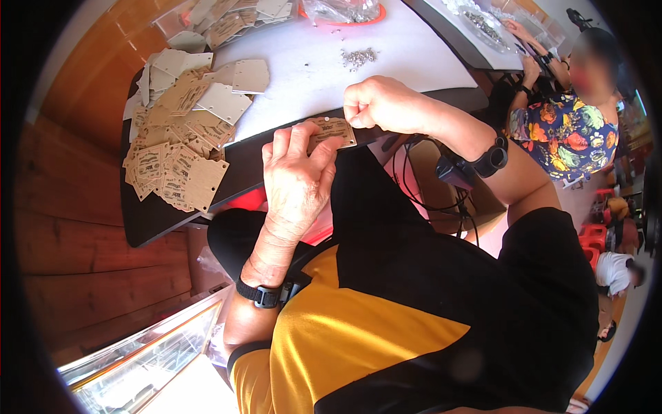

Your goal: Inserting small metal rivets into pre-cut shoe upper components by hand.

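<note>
A small brown cardboard card [336, 129] with dark print lies at the near edge of the table. My left hand [298, 176] holds it down, fingers bent over its left part. At the card's right end is my right hand [386, 103], thumb and forefinger pinched together. Whatever sits in that pinch is hidden or too small to make out. Beyond my right hand, a little heap of tiny shiny metal pieces [360, 58] rests on the white tabletop cover [296, 76].
To the left, a loose pile of similar cards [176, 162] reaches the dark table edge [165, 224]. More cards [238, 24] and a red-rimmed tray [378, 15] with a plastic bag stand at the back. Another person in a flowered top [562, 141] works at the right-hand table.
</note>
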Motion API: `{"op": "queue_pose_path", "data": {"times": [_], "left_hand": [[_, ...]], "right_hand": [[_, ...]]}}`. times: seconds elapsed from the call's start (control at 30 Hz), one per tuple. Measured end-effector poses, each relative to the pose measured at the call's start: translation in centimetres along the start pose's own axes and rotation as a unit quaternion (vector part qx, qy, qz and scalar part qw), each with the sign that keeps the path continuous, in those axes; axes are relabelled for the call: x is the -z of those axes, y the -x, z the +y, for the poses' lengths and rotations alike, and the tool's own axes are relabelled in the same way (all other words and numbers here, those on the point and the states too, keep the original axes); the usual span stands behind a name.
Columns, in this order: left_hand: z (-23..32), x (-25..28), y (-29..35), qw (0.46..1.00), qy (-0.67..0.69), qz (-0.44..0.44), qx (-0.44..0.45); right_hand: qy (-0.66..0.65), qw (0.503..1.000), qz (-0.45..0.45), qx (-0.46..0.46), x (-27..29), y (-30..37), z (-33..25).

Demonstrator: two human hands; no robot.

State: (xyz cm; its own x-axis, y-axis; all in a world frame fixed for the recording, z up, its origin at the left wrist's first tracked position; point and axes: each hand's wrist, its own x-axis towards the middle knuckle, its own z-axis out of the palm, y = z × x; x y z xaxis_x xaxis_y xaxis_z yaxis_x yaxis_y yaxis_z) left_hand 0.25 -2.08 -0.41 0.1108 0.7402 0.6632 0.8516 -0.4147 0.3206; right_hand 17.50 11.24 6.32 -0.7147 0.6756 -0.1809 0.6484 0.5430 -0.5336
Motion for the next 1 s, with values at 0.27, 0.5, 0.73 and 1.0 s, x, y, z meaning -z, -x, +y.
{"op": "queue_pose_path", "data": {"times": [0.27,0.5,0.73,1.0], "left_hand": [[-0.1,0.0,0.2,1.0,0.0,0.003,0.0],[-0.2,-0.1,0.2,1.0,0.004,0.001,-0.001],[-0.4,-0.3,0.1,1.0,0.001,0.002,-0.001],[-0.6,-0.4,0.0,1.0,-0.004,-0.001,-0.003]], "right_hand": [[0.022,1.0,-0.004,-0.018,-0.3,-0.4,-0.7],[-0.02,0.998,-0.026,-0.06,0.1,-0.7,-1.3],[-0.032,0.998,-0.038,-0.03,0.1,-0.7,-0.4],[-0.034,0.996,-0.061,-0.05,0.1,-1.6,-0.1]]}}
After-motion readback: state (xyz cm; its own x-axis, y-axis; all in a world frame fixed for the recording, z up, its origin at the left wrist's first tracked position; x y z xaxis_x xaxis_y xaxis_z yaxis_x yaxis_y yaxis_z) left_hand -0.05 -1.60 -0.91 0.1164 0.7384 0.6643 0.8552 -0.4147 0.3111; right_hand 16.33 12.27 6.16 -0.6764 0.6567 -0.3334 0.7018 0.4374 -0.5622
